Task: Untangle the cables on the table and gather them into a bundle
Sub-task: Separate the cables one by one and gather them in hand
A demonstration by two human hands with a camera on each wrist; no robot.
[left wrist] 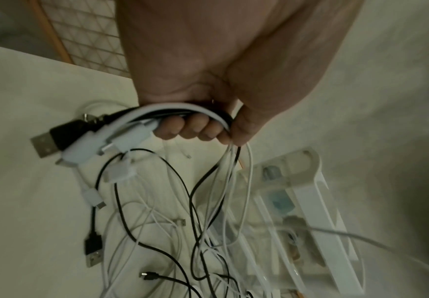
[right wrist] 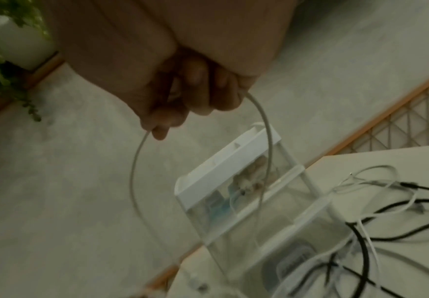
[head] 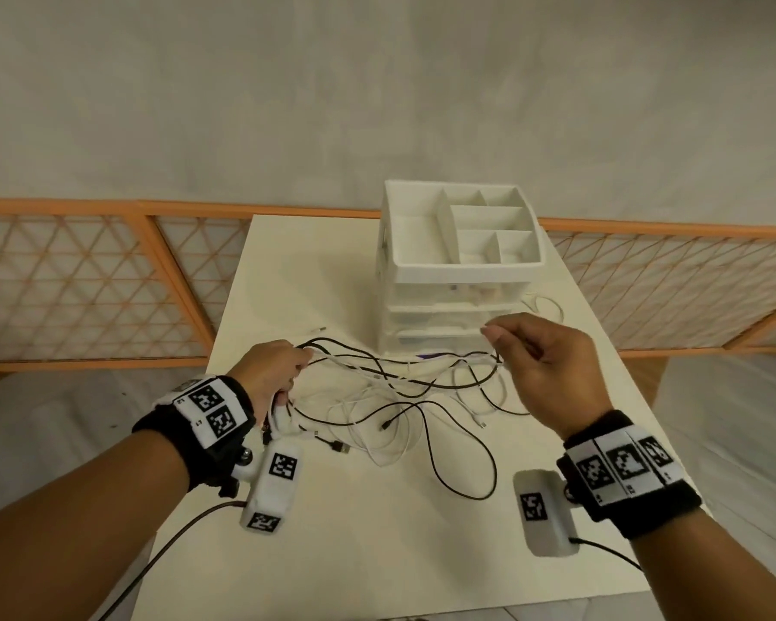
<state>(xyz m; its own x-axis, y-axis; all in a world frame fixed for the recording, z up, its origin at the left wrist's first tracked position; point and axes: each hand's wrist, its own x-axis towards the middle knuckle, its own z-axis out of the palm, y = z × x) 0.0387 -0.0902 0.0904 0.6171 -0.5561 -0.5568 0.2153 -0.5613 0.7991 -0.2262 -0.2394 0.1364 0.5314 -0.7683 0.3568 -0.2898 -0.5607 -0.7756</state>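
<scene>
the left hand (left wrist: 195, 84) grips the gathered cables (left wrist: 180, 109) above the table (head: 287, 262); the right hand (head: 543, 365) pinches a white cable (right wrist: 135, 171). draw it slowly sideways, letting loops slip free.

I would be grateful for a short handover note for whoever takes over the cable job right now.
Left hand: grips a gathered bunch of black and white cables near their plug ends.
Right hand: pinches one white cable, lifted above the table.
The rest of the tangle lies loose on the table in front of the drawer organiser.
Done: several ends collected in the left hand.
Left: free the remaining strands and gather all of them into one bundle.
</scene>
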